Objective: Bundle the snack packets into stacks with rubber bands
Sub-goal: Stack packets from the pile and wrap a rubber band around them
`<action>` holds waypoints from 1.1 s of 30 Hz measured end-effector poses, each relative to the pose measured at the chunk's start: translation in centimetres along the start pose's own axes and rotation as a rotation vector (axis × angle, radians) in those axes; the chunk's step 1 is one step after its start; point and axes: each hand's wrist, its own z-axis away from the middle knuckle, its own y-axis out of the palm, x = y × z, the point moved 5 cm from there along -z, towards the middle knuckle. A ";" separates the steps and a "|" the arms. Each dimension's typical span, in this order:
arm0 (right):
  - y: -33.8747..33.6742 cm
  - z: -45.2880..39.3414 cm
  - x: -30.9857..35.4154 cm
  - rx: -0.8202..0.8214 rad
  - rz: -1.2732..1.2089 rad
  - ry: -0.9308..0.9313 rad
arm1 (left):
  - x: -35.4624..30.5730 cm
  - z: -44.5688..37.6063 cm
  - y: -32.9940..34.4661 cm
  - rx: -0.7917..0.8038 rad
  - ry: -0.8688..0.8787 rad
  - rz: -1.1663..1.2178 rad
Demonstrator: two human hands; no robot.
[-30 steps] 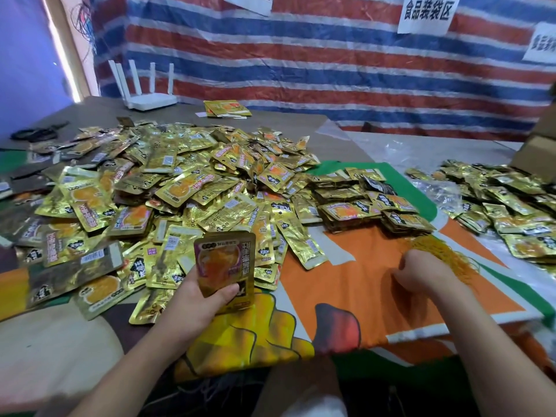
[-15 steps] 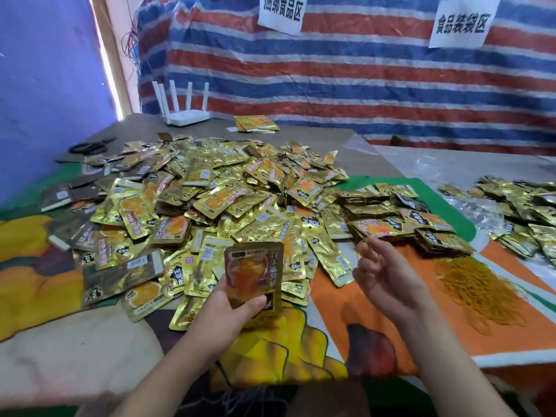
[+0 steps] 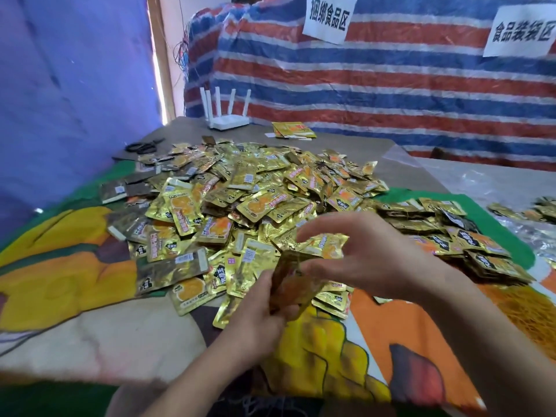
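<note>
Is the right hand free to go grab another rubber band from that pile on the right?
Probably not yet: the right hand is busy at the held packet stack with the left hand. The rubber band pile itself lies uncovered.

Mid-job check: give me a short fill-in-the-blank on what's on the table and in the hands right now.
1. The left hand grips a small stack of gold foil snack packets while the ____ hand reaches in over it.
2. The white router with upright antennas stands at the ____ edge of the table.
3. The black-handled scissors lie to the ____ of the big loose heap of gold packets.
4. The pile of yellow rubber bands lies on the ____ part of the printed cloth.

Missing words: right; far; left; orange
</note>
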 end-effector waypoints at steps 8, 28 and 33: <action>3.1 -4.1 2.4 0.530 0.695 -0.042 | -1.7 0.5 0.2 0.035 0.124 -0.148; 3.9 -5.5 -0.5 0.612 0.586 0.063 | -0.6 0.2 0.4 0.102 -0.157 0.180; 3.3 -4.2 -2.5 0.496 0.027 0.126 | -0.2 0.2 -0.6 0.005 -0.262 0.492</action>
